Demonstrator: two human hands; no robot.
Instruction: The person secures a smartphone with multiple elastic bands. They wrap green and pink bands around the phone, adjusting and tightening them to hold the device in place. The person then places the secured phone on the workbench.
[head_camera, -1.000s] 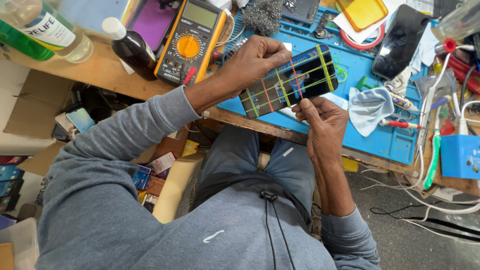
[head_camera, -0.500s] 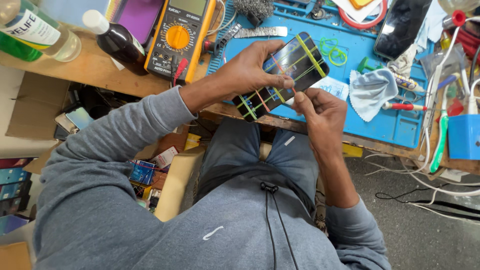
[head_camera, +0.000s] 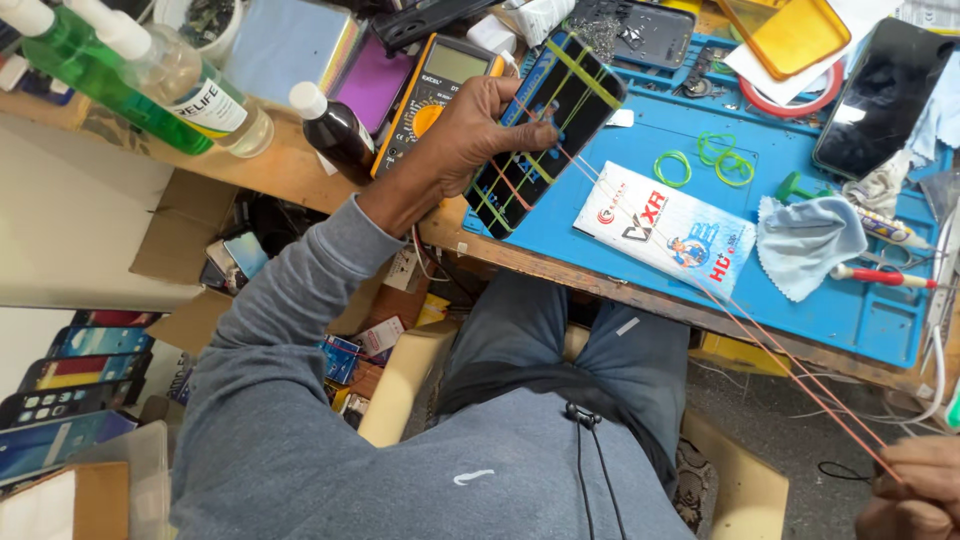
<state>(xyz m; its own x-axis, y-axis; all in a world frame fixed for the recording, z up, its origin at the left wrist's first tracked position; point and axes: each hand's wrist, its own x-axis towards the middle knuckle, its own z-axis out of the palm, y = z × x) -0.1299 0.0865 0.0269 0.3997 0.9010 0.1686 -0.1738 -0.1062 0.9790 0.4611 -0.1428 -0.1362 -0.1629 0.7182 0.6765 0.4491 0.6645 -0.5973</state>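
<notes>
My left hand (head_camera: 480, 125) grips a dark phone (head_camera: 545, 130) bound with several coloured rubber bands, holding it over the left edge of the blue work mat (head_camera: 800, 290). A thin red rubber band (head_camera: 760, 345) runs stretched from the phone down to the lower right corner. There my right hand (head_camera: 915, 490) pinches its end, well away from the bench, and only part of that hand shows at the frame corner. A white printed packet (head_camera: 665, 230) lies on the mat under the stretched band.
Loose green rubber bands (head_camera: 700, 160) and a pale blue cloth (head_camera: 805, 245) lie on the mat. A yellow multimeter (head_camera: 435, 85), a dark bottle (head_camera: 335, 125), clear and green bottles (head_camera: 190, 90) stand at the left. Another black phone (head_camera: 880, 90) and a red-handled screwdriver (head_camera: 880, 277) lie at the right.
My right hand has pulled away from the phone down to the lower right, stretching the red band long. My left hand has lifted the phone further from me.
</notes>
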